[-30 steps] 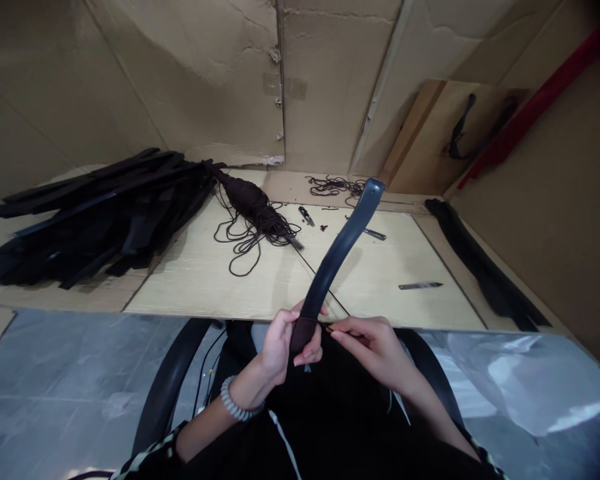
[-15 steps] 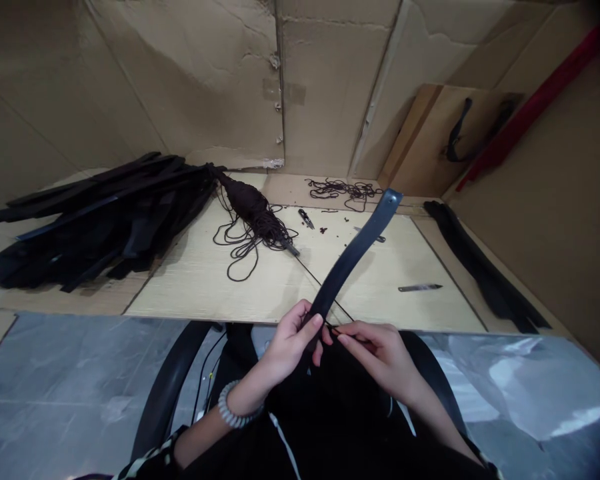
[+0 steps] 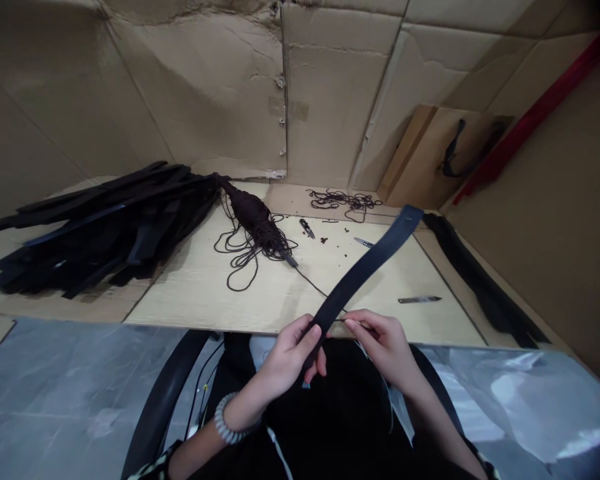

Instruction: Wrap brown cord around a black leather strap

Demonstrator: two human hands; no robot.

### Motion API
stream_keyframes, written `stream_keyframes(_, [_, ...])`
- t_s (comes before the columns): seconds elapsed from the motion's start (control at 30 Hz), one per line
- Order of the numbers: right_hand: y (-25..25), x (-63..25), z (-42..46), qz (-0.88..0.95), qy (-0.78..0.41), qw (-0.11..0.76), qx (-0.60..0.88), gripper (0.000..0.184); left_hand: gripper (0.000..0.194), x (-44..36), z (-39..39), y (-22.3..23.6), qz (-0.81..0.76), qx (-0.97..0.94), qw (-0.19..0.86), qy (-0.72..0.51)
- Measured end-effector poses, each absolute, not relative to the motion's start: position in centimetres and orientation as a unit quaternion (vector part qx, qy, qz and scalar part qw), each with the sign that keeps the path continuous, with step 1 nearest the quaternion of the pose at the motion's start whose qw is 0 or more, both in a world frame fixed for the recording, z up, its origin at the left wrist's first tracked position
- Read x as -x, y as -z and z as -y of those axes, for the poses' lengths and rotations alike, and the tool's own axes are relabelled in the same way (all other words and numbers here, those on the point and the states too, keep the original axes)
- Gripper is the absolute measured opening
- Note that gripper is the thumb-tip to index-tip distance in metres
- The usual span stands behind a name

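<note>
My left hand [image 3: 295,353] is closed round the lower end of a dark flat strap [image 3: 365,273], which slants up and to the right over the table edge. Between thumb and fingertips, my right hand [image 3: 377,340] pinches a thin dark cord [image 3: 313,283] just right of the strap. That cord runs behind the strap and back to a wound cord bundle [image 3: 257,223] on the table, with loose loops beside it. What lies under my left fingers is hidden.
A pile of dark straps [image 3: 105,227] covers the table's left side; more straps [image 3: 480,280] lie at right. Small snips [image 3: 307,228], a pointed blade [image 3: 420,299], another blade [image 3: 363,242] and loose cord [image 3: 345,200] lie on the table [image 3: 195,293]. Cardboard walls [image 3: 220,100] stand behind.
The strap has tilted further to the right. My right hand has moved slightly up and right, away from my left, with the cord in its pinch. The camera view has shifted a little.
</note>
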State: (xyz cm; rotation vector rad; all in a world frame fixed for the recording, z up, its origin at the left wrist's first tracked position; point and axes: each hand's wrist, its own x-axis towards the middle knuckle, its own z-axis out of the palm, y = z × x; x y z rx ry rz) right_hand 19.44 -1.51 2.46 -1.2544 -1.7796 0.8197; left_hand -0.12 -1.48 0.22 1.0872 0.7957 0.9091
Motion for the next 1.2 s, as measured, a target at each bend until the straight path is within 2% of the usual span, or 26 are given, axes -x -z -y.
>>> stream_keyframes(0.23, [-3.1, -18.9, 2.4, 0.752, -0.378, 0.312, 0.441, 0.029, 0.050, 0.3, 1.1, -0.4, -0.368, -0.482, 0.668, -0.430])
stream_keyframes(0.57, [-3.8, -18.5, 2.2, 0.743, -0.367, 0.367, 0.423, 0.025, 0.044, 1.6, 1.0, -0.6, -0.339, -0.514, 0.672, -0.411])
stream_keyframes(0.83, [-4.8, -16.4, 0.8, 0.781, -0.358, 0.345, 0.377, 0.023, 0.043, 3.9, 0.4, -1.5, -0.364, -0.544, 0.611, -0.446])
stream_keyframes(1.07, [-6.4, -14.2, -8.9, 0.734, -0.308, 0.364, 0.483, 0.038, 0.044, 7.6, -0.8, -3.1, -0.383, -0.481, 0.582, -0.532])
stream_keyframes(1.13, [-6.7, -12.2, -13.5, 0.735, -0.291, 0.337, 0.511, 0.040, 0.043, 8.5, -1.1, -3.8, -0.391, -0.444, 0.557, -0.582])
stream_keyframes(1.2, [-7.0, -9.4, -18.0, 0.746, -0.268, 0.300, 0.531, 0.052, 0.042, 9.5, -1.2, -4.6, -0.392, -0.421, 0.528, -0.625])
